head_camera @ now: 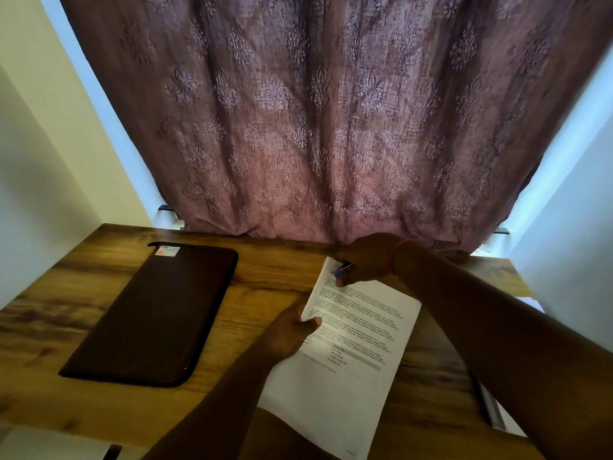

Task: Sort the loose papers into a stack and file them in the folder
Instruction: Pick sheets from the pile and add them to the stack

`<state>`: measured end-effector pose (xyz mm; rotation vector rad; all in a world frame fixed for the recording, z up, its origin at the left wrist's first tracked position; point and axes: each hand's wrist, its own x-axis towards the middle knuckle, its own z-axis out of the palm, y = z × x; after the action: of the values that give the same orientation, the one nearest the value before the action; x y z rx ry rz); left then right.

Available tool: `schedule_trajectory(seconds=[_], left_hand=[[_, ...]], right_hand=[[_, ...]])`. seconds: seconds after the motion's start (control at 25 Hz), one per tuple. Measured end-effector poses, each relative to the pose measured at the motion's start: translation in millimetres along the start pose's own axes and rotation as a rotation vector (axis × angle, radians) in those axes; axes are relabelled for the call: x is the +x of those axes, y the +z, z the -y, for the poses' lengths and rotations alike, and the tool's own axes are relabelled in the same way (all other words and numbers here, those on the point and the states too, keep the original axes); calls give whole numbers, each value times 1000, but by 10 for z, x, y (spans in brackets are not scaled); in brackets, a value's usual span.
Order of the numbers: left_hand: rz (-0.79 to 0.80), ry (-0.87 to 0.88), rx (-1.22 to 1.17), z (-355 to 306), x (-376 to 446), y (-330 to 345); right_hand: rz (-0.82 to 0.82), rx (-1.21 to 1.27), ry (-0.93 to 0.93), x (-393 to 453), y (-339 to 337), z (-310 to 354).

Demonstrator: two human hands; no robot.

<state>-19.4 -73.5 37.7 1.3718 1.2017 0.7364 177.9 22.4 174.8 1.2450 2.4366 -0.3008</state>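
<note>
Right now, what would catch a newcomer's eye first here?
Probably the printed papers at centre, held over the wooden desk: the left hand pinches their left edge, the right hand works a small blue clip at the top corner. Left lies a closed dark folder; behind hangs a mauve curtain.

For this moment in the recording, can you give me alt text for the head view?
A person's left hand grips the left edge of printed papers while the right hand pinches a small blue clip at their top corner, above a wooden desk. A closed dark folder lies to the left; a patterned curtain hangs behind.
</note>
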Motion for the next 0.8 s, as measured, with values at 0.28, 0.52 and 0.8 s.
schedule_trajectory(seconds=[0.28,0.52,0.8], left_hand=[[7,-11,107,58,105,-11],[46,-5,140,-23,110,5],[42,1,180,-18,173,-35]], right_hand=[[-14,-154,-95,9,-188,21],[101,-314,-131,91,-373,92],[97,-420,-179,193,-394,198]])
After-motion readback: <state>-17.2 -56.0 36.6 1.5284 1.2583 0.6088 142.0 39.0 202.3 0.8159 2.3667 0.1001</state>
